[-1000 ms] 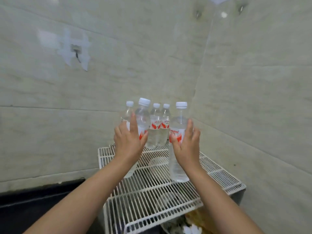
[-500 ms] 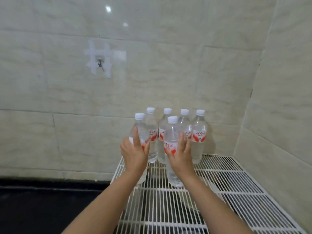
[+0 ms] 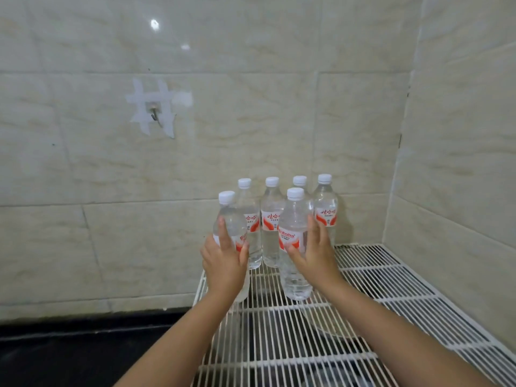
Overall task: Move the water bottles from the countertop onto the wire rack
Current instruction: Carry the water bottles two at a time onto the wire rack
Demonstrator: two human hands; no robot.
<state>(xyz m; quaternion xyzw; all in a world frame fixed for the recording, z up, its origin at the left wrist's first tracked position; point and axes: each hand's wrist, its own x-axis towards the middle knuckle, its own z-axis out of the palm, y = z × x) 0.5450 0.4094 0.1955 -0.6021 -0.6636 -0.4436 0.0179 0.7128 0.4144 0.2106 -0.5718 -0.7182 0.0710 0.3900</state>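
Over the wire rack [image 3: 377, 277], both hands [image 3: 224, 263] grip upright bottles [image 3: 293, 219].

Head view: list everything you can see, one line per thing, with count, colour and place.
water bottles: six, clear with white caps and red-white labels, upright at the rack's back-left; four behind, two in front.
wire rack: one, white, in the wall corner.
countertop: one, black, left of the rack.
wall hook: one, metal, taped to the beige tiles.
left hand: holds the front-left bottle.
right hand: fingers against the front-right bottle.
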